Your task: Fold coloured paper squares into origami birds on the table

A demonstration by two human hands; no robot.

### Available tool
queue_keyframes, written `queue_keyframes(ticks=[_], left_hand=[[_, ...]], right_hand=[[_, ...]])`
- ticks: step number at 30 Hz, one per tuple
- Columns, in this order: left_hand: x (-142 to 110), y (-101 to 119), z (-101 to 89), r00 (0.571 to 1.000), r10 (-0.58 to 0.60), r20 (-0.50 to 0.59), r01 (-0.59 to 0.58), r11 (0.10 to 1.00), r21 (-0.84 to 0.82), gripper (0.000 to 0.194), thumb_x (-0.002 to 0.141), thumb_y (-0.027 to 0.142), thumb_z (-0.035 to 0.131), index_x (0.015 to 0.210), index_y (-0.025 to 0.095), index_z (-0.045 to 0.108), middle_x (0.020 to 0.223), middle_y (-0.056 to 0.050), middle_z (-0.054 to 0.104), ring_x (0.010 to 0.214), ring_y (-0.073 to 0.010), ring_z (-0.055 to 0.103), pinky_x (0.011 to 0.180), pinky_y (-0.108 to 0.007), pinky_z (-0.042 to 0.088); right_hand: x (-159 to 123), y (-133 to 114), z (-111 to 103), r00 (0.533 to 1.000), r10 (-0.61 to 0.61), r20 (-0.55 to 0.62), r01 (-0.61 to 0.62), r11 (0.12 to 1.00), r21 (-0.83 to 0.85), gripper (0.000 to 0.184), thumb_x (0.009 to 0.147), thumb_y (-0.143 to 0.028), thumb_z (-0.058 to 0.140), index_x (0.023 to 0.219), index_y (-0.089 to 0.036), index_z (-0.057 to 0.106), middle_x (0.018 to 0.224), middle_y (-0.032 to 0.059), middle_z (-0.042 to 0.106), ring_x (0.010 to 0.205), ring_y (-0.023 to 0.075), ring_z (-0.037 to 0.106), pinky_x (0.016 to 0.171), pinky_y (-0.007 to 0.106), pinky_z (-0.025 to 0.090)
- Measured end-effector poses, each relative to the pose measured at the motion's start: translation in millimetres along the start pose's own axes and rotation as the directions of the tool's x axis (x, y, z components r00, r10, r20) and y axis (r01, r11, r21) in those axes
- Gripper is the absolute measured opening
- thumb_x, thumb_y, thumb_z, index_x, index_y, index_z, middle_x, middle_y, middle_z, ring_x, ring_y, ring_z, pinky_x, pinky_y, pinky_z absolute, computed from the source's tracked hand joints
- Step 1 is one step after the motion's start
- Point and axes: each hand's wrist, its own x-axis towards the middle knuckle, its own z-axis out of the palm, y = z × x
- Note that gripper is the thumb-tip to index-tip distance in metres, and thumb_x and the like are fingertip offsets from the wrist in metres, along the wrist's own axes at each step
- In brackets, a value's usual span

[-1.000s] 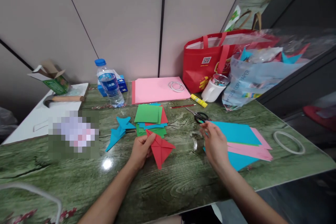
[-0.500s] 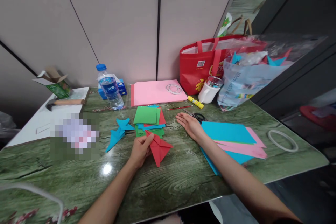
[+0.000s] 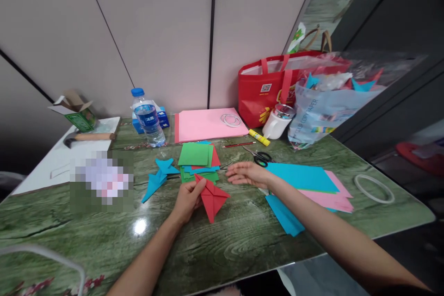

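Note:
Pinched between the thumb and fingers of my left hand (image 3: 189, 199) is a red folded paper piece (image 3: 213, 198), held by its upper left side with a point toward me. My right hand (image 3: 249, 175) hovers to the right of it, fingers stretched out and holding nothing. Just beyond the red piece lies a stack of green, red and blue paper squares (image 3: 196, 155). A blue folded paper figure (image 3: 158, 178) rests left of that stack. Blue sheets (image 3: 301, 175) lie beneath and right of my right forearm, over pink sheets (image 3: 336, 189).
Black-handled scissors (image 3: 262, 158), a pencil (image 3: 238, 144) and a yellow glue stick (image 3: 259, 137) lie beyond my right hand. Farther back stand a water bottle (image 3: 149, 120), a white mug (image 3: 276, 122) and a red bag (image 3: 251, 97). A hammer (image 3: 90, 137) lies at left.
My right hand has moved left and slightly toward me, closer to the red paper, uncovering the scissors' handles. My left hand still holds the red paper.

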Motion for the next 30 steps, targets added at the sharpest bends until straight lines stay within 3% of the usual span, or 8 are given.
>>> queue_keyframes(ticks=[6,11,13,15,17,20,23,30], left_hand=[[1.4,-2.4,-1.5,0.999,0.034,0.036,-0.035,0.999,0.009,0.053,0.059,0.059,0.068,0.047,0.016,0.039,0.036,0.01,0.027,0.032,-0.0015,0.021,0.034,-0.016,0.014],[0.2,-2.7,0.4,0.999,0.045,0.022,-0.046,0.999,0.029,0.054,0.06,0.059,0.067,0.047,0.017,0.037,0.035,0.01,0.027,0.031,-0.0015,0.022,0.033,-0.016,0.014],[-0.7,-2.4,1.7,0.999,0.046,0.014,-0.046,0.998,0.034,0.054,0.059,0.059,0.067,0.047,0.017,0.037,0.034,0.01,0.027,0.031,-0.0017,0.023,0.033,-0.016,0.015],[-1.5,-2.4,2.7,0.998,0.055,0.007,-0.055,0.998,0.043,0.054,0.059,0.059,0.067,0.046,0.017,0.037,0.034,0.01,0.028,0.03,-0.0019,0.024,0.032,-0.016,0.016],[-2.1,-2.8,3.0,0.997,0.075,-0.009,-0.074,0.995,0.062,0.053,0.061,0.059,0.066,0.047,0.017,0.038,0.035,0.009,0.032,0.03,-0.0024,0.027,0.032,-0.016,0.018],[-2.5,-4.2,1.8,0.996,0.087,-0.037,-0.083,0.992,0.093,0.051,0.062,0.058,0.065,0.047,0.016,0.041,0.035,0.007,0.036,0.03,-0.0033,0.031,0.032,-0.016,0.021],[-3.1,-5.6,0.0,0.997,0.079,-0.021,-0.075,0.99,0.12,0.051,0.063,0.059,0.064,0.047,0.016,0.043,0.035,0.007,0.038,0.03,-0.0037,0.031,0.032,-0.016,0.021],[-6.2,-3.0,1.7,0.997,0.065,0.047,-0.07,0.991,0.113,0.054,0.063,0.062,0.062,0.046,0.017,0.04,0.034,0.009,0.031,0.03,-0.0029,0.025,0.031,-0.016,0.019]], right_hand=[[-96.6,45.6,14.8,0.973,0.135,0.185,-0.118,0.988,-0.101,0.024,0.078,-0.034,0.063,0.093,-0.016,0.062,0.09,0.0068,0.068,0.078,0.0144,0.067,0.066,0.026,0.055],[-168.3,59.7,-10.4,0.717,0.531,0.451,-0.345,0.833,-0.432,0.04,0.063,-0.046,0.073,0.088,-0.015,0.067,0.073,0.006,0.069,0.054,0.0142,0.065,0.042,0.02,0.048],[-176.7,51.9,-19.2,0.773,0.487,0.408,-0.272,0.834,-0.479,0.038,0.062,-0.042,0.074,0.086,-0.014,0.068,0.069,0.0057,0.069,0.053,0.0137,0.064,0.042,0.019,0.047],[-170.1,39.3,-19.5,0.813,0.438,0.384,-0.239,0.852,-0.465,0.037,0.072,-0.043,0.066,0.098,-0.016,0.066,0.076,0.0053,0.07,0.056,0.0126,0.064,0.047,0.021,0.048],[-150.5,25.7,-11.2,0.966,0.11,0.233,0.011,0.886,-0.463,0.03,0.07,-0.036,0.069,0.092,-0.017,0.067,0.081,0.0045,0.069,0.066,0.0131,0.064,0.059,0.023,0.05],[-107.2,9.7,10.1,0.94,-0.334,-0.071,0.258,0.831,-0.492,0.025,0.063,-0.039,0.073,0.072,-0.016,0.065,0.06,-0.0003,0.063,0.053,0.0115,0.057,0.048,0.021,0.044],[-64.7,1.7,34.9,0.9,-0.4,-0.172,0.284,0.838,-0.465,0.04,0.073,-0.054,0.057,0.066,-0.015,0.064,0.044,-0.0027,0.053,0.042,0.01,0.049,0.038,0.019,0.032],[-14.8,12.6,78.8,0.938,-0.333,0.101,0.346,0.859,-0.378,0.038,0.067,-0.052,0.064,0.067,-0.014,0.058,0.056,-0.0049,0.053,0.05,0.0073,0.045,0.049,0.02,0.032]])
